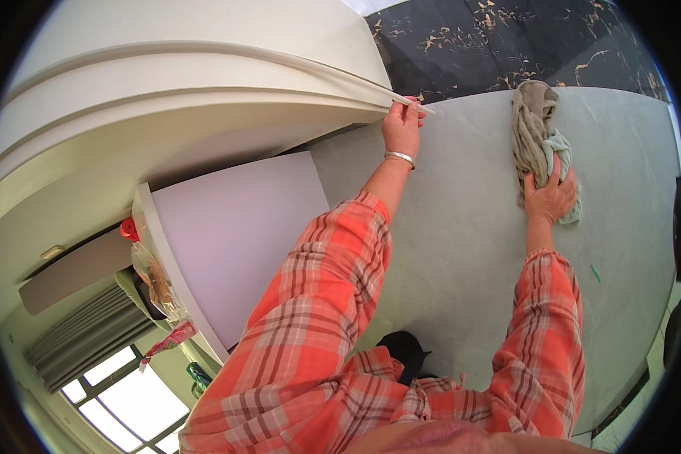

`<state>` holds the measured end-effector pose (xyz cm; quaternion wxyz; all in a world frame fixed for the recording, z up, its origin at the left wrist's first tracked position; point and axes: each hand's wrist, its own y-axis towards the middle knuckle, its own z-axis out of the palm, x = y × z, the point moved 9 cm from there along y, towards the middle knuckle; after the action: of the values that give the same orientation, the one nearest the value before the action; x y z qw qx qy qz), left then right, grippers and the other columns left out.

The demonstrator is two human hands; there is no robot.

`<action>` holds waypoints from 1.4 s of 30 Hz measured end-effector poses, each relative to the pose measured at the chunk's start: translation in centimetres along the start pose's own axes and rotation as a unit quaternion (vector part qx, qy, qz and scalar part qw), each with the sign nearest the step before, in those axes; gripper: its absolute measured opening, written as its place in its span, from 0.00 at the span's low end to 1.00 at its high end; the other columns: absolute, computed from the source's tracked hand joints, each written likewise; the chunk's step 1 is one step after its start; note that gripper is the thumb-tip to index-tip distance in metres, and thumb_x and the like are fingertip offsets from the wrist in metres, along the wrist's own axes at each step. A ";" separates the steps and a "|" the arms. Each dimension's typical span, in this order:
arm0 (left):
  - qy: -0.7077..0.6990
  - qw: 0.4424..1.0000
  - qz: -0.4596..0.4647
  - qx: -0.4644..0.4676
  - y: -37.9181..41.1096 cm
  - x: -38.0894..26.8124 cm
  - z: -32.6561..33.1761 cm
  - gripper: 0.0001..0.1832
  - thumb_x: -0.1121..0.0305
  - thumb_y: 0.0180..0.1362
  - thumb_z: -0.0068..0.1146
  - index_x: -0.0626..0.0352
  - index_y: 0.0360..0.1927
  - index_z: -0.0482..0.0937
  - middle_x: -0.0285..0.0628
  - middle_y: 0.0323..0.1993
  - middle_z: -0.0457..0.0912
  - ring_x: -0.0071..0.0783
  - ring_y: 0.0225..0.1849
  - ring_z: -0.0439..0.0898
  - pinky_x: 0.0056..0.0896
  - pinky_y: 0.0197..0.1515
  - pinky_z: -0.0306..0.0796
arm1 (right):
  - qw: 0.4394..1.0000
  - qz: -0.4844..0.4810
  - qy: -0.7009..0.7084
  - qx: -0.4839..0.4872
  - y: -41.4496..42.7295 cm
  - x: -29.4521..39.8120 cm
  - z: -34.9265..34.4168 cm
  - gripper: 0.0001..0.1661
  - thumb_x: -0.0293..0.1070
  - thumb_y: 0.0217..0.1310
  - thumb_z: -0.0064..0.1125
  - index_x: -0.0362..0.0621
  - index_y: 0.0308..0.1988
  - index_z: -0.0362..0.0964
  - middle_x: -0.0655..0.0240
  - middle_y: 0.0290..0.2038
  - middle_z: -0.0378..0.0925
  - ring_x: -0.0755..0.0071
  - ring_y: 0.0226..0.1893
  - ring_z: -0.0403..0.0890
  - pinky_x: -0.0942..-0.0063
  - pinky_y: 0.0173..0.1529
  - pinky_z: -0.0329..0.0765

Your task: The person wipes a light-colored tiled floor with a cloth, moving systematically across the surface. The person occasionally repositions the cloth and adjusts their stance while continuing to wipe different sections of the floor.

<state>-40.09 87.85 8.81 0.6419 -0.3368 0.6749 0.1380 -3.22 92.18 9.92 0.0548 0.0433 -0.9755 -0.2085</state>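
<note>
My left hand [403,125], with a silver bangle at the wrist, pinches a thin white rod [428,109] near its end. The rod's tip sticks out past my fingers, and its other part runs back along the pale moulded panel [215,68]. On the right, my right hand [550,196] grips bunched cloths on the grey surface [459,227]. One is a grey-brown cloth [530,125], stretched out beyond my fingers. A pale green cloth [557,150] is bunched against it and shows partly under my palm.
Black gold-veined marble [511,45] borders the far edge. A lavender panel [238,232] with a pale rim stands left of my left arm. A small green strip [596,273] lies near my right forearm. Bagged items [153,278] and a window [130,403] are at lower left.
</note>
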 end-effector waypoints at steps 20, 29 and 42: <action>0.099 0.994 0.055 0.002 -3.9 0.7 -3.4 0.12 0.62 0.73 0.47 0.60 0.46 0.77 0.33 0.39 0.83 0.16 0.32 0.79 0.20 0.32 0.73 | 1.000 -0.006 0.006 -0.016 -0.1 0.1 0.1 0.44 0.62 0.44 0.65 0.69 0.63 0.67 0.61 0.60 0.69 0.54 0.60 0.70 0.53 0.61 0.65; 0.073 0.995 0.015 -0.061 -1.0 0.9 -2.4 0.16 0.62 0.73 0.46 0.64 0.48 0.78 0.35 0.39 0.83 0.20 0.34 0.81 0.24 0.34 0.77 | 1.000 -0.016 -0.003 -0.025 0.1 0.2 0.0 0.42 0.61 0.44 0.65 0.69 0.62 0.70 0.60 0.60 0.69 0.54 0.59 0.71 0.54 0.60 0.67; -0.280 0.906 -0.169 -0.271 2.4 5.5 -0.1 0.21 0.57 0.71 0.49 0.67 0.53 0.70 0.48 0.40 0.76 0.31 0.36 0.81 0.31 0.40 0.82 | 0.999 -0.022 0.002 -0.039 0.2 0.6 -0.3 0.42 0.61 0.43 0.64 0.69 0.61 0.70 0.59 0.58 0.70 0.53 0.57 0.72 0.52 0.58 0.69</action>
<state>-41.40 88.08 2.90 0.7023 -0.5541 0.3373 0.2933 -3.79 92.19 10.30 0.0539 0.0633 -0.9652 -0.2479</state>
